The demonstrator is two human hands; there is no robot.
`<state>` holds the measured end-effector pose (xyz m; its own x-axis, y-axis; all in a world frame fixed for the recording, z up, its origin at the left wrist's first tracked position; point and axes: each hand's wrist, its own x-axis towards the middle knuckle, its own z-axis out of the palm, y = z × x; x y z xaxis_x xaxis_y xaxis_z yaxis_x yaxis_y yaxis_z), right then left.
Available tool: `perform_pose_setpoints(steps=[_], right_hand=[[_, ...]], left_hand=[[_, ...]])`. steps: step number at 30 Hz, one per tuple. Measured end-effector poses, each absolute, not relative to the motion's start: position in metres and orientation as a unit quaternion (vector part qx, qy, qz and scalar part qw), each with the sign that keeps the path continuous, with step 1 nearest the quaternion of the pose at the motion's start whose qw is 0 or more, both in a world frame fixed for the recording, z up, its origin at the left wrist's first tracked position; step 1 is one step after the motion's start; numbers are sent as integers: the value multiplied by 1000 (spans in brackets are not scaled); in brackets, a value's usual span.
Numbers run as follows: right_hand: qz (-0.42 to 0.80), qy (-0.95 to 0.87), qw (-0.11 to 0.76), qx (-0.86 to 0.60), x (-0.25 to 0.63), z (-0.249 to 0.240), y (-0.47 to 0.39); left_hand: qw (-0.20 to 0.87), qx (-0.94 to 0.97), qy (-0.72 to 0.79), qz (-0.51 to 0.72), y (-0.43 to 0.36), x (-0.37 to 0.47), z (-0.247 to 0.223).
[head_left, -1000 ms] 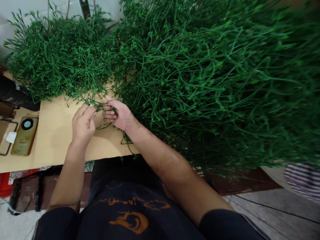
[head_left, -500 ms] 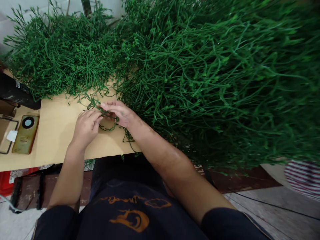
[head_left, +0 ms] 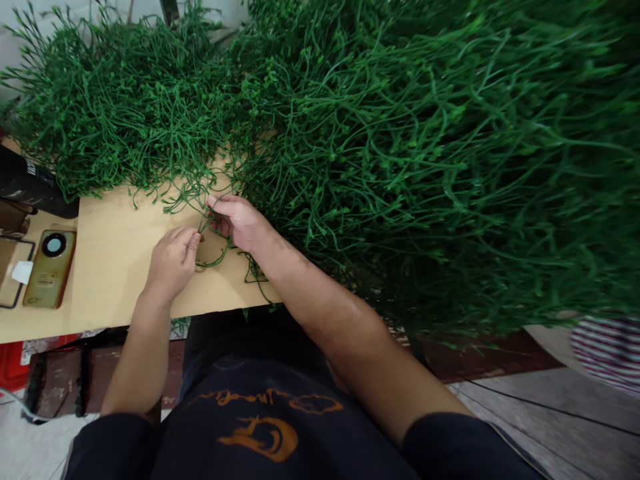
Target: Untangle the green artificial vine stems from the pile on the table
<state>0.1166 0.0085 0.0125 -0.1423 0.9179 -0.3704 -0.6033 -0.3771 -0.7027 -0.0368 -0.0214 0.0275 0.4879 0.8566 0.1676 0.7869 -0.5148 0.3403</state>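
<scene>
Gold phone [head_left: 49,268] on wooden table [head_left: 110,267], perhaps a black flask [head_left: 30,188] behind

Soft, even indoor light falls from above, moderately bright, with no hard glare. The pale wooden worktop [head_left: 110,267] is the brightest surface and shows only faint, diffuse shadows beside the left hand [head_left: 173,260] and right hand [head_left: 240,223]. The middle of the view is fairly sharp: skin, knuckles and thin green stems [head_left: 210,257] between the hands read clearly. Toward the right edge the big heap of green stems [head_left: 450,167] smears into streaky blur and looks stretched, as a wide lens does. The upper corners darken slightly. The space under the worktop is dim, the dark shirt [head_left: 250,427] nearly shadowless.
</scene>
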Motion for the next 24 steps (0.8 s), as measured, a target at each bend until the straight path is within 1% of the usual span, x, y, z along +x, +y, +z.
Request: perform_pose_setpoints(steps=[7,13,15,16,18,19,20,21,24], right_hand=[[677,-281,515,-443,111,15,6],[614,-366,554,-427,103,1,9],[598,-370,557,-442,104,-4,15],[586,-364,562,-456,104,-6,19],[552,-355,577,-487,107,-8,26],[533,-359,582,-498,108,-8,29],[518,-373,583,-503,109,-8,30],[505,-394,583,-499,109,-8,31],[482,-472,575,-464,111,-9,24]], left_hand=[[143,854,469,174,-28,-33,24],[165,863,408,247,-37,-29,24],[199,863,355,300,-48,-25,29],[226,867,305,322,-55,-23,33],[288,881,186,326,-69,-17,42],[311,889,148,303,-74,-14,48],[321,891,141,289,-76,-12,53],[323,886,165,290,-76,-9,59],[304,839,291,343,-63,8,74]])
